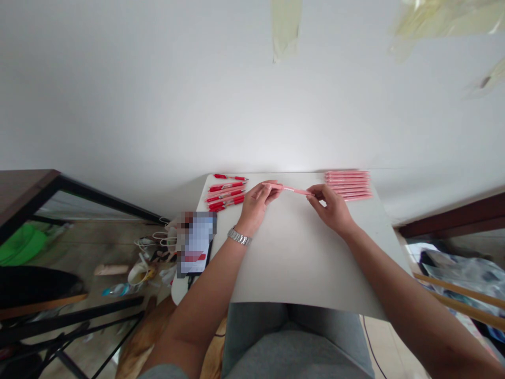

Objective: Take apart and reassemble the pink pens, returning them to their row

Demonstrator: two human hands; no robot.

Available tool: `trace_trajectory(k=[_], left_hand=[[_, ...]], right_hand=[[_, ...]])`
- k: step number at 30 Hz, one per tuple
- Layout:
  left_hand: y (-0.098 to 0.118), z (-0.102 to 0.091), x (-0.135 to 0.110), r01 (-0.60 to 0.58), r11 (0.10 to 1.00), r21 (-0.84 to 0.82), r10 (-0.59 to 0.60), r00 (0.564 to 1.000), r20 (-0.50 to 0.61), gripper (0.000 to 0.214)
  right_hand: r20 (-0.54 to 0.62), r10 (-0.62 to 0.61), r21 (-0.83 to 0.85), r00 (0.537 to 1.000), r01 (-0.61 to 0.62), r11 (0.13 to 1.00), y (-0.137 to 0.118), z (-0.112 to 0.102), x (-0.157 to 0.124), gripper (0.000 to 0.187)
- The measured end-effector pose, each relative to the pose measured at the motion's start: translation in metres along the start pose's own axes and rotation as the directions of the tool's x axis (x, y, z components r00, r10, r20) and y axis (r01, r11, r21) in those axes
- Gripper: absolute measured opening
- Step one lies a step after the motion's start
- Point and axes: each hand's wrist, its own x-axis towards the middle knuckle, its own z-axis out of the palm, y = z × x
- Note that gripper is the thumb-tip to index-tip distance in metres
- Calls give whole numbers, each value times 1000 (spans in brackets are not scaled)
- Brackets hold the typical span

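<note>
A pink pen is stretched level between my two hands, above the far part of the white table. My left hand, with a metal watch on its wrist, pinches the pen's thicker left end. At the thin right end, the fingertips of my right hand are closed on it. Left of my left hand lie several red pens, roughly side by side. Just beyond my right hand is a neat stack of pink pens, laid parallel. Fine detail on the held pen is too small to read.
A phone with a blurred screen lies at the left edge of the white table. A white wall rises behind. Cables and a white cup are on the floor at left. A dark-framed table stands farther left.
</note>
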Motion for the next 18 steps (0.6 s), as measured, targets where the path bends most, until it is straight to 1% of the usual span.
trace_trajectory(k=[5,10,14,16,18], left_hand=[[1,0,0,-6,1000,10,6,1000,15,36],[1,0,-1,-7,1000,7,6,999,34,35],[2,2,-2,1,1000,-4,-1,999,41,34],[2,2,-2,5,1000,-6,-5,999,36,33],[1,2,-2,11,1000,-2,-11,1000,20,33]], right_hand=[[15,5,-4,1000,-5,1000,-2,0,0,24],[55,2,19,998,-3,1000,-2,-2,0,26],[103,-15,27,995,12,1000,-3,-4,0,35],[94,-13,34,995,10,999,-4,-4,0,36],[61,-6,37,998,4,999,-4,-4,0,31]])
